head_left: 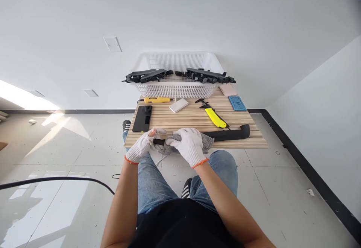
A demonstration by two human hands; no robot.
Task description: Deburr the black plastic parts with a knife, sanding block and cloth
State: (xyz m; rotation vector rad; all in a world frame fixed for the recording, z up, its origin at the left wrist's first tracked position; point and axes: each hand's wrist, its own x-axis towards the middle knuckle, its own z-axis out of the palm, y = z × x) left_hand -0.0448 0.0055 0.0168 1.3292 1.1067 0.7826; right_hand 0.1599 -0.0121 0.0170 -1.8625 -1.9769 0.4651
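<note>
White wall (180, 14) rose behind a slatted table (169, 118), with both gloved hands at its near edge. Fingers of the left hand (141, 146) were closed about a black end (159, 142) that poked out between the hands. Fingers of the right hand (188, 142) were curled over a grey cloth (208, 142), gripping it just right of that end. Beyond the right fingers, a black strip (231, 135) ran rightward from the cloth; whether it joined the black end underneath could not be seen.

Farthest ahead of the fingers stood a white basket (177, 90). Black parts lay across its top in two groups, a left group (149, 75) and a right group (208, 76), both overhanging its sides. Just ahead of the left fingers lay a phone (142, 119), with a yellow tool (157, 100) past it. A white block (179, 105) lay ahead of the right fingers; a yellow-handled tool (216, 118) and a blue plate (237, 103) were ahead and to their right.
</note>
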